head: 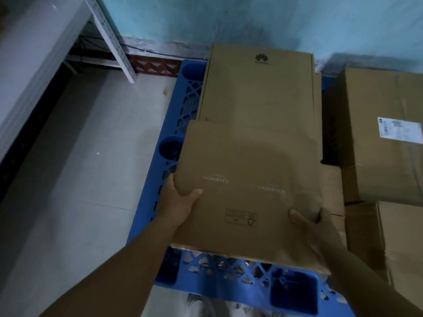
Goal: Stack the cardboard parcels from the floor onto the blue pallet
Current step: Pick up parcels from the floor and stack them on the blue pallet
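Head view: we hold a flat cardboard parcel (247,179) over the blue pallet (229,273), near edge raised. Our left hand (180,202) grips its left edge, thumb on top; our right hand (313,227) grips the right corner likewise. Beyond it lies a logo-printed parcel (258,85); larger boxes (384,133) crowd the right; grey shelving (29,72) stands left.

One camera on my head looks forward and steeply down, close over the blue pallet (158,179), toward the wall (229,17) ahead of me.
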Tool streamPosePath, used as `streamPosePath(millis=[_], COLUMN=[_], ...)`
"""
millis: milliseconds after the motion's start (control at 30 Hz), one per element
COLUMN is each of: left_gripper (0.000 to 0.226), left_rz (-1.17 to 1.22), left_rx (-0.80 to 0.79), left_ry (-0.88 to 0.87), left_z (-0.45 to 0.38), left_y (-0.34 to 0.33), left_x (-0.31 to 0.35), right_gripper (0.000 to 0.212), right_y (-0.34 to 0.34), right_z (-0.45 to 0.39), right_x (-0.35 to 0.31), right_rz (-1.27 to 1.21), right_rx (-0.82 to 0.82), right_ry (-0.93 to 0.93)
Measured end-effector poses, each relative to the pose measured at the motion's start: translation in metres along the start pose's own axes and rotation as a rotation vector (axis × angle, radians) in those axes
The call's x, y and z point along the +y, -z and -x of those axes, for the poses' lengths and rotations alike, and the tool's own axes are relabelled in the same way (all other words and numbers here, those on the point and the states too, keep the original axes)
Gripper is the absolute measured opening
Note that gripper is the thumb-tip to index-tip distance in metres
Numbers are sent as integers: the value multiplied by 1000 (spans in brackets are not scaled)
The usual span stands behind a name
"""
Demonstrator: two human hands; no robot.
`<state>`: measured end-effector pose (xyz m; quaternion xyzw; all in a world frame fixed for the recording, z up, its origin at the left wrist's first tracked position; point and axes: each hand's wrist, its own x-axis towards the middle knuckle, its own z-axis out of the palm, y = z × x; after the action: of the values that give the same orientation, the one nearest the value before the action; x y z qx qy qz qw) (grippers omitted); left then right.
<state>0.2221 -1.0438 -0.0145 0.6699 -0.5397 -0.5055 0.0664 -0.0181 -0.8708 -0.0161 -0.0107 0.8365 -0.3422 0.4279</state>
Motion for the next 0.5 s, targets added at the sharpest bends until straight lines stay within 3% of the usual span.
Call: streamPosePath(millis=[233, 333, 500], left_gripper=[104, 101, 88], left_rz=[-50, 9, 191], left_rx=[138, 182, 117], left_ry=[-9, -14, -4], left_z=[34, 64, 129], left_y=[-15, -30, -62], left_x=[9, 22, 62], right_gripper=[81, 77, 76], right_y=[10, 19, 47], right_z=[16, 35, 73], right_x=[-9, -17, -32], right_rz=[-16, -57, -173], right_rx=[-37, -35, -80], right_ry=[34, 76, 102])
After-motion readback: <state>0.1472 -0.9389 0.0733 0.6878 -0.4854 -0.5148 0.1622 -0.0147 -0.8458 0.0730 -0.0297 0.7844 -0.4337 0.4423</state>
